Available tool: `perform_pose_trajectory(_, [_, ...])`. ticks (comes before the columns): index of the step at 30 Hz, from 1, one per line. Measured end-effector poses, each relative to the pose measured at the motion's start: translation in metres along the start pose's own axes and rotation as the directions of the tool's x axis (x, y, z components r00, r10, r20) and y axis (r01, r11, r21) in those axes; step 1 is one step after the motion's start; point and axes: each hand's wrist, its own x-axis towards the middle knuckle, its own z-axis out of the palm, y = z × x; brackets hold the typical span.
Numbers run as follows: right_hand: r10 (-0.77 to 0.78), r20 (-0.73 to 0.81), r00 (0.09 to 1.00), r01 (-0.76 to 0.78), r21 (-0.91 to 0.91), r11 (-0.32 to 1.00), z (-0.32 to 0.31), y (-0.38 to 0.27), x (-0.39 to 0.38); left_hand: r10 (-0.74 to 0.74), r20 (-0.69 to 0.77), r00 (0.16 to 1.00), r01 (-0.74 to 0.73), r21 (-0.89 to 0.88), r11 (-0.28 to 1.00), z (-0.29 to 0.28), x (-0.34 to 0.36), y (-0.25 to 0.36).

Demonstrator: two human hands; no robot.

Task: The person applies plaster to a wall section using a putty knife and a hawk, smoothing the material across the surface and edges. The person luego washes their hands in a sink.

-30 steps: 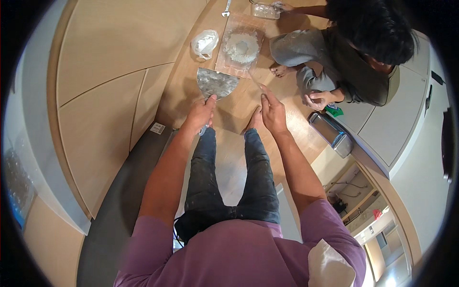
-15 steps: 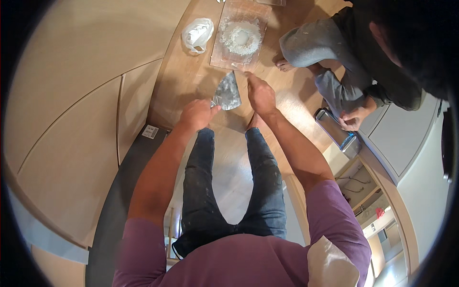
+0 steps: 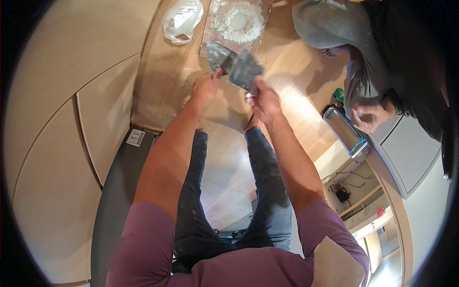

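My left hand [image 3: 205,88] is closed on a putty knife [image 3: 219,53] with a broad grey metal blade, its edge over the near side of the board. My right hand [image 3: 267,103] grips another wide scraper [image 3: 245,71], its blade slightly blurred and smeared with pale residue. The two blades are close together; whether they touch, I cannot tell. Just beyond them lies a flat board [image 3: 209,37] bearing a ring of white powder [image 3: 219,24], with whitish liquid [image 3: 239,20] pooled in its hollow.
A plastic bag of white powder [image 3: 182,21] stands left of the board on the wooden floor [image 3: 165,91]. At the right a co-worker crouches, one hand [image 3: 370,117] near a glossy dark-framed box [image 3: 345,131]. Pale cabinet panels [image 3: 62,110] line the left.
Both hands have moved forward toward the board, and the blades have come together. The right scraper now shows its broad face. My view has shifted, and the co-worker's hand has moved.
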Motion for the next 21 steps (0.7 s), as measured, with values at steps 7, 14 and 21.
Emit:
perform_pose_trajectory(7, [-0.732,-0.02,0.682,0.526,-0.682,0.509,-0.023,0.008,-0.02,-0.081,0.743,0.665,0.741,-0.642,0.198,-0.025,0.005,0.025])
perform_pose_trajectory(14, [-0.787,0.101,0.608,0.529,-0.791,0.307,-0.074,0.015,0.136,-0.093,0.736,0.67,0.526,-0.382,0.76,-0.019,0.007,0.024])
perform_pose_trajectory(21, [-0.251,-0.272,0.929,0.106,-0.454,0.885,-0.088,0.005,0.155,-0.281,0.368,0.886,0.356,-0.154,0.922,0.034,0.058,-0.056])
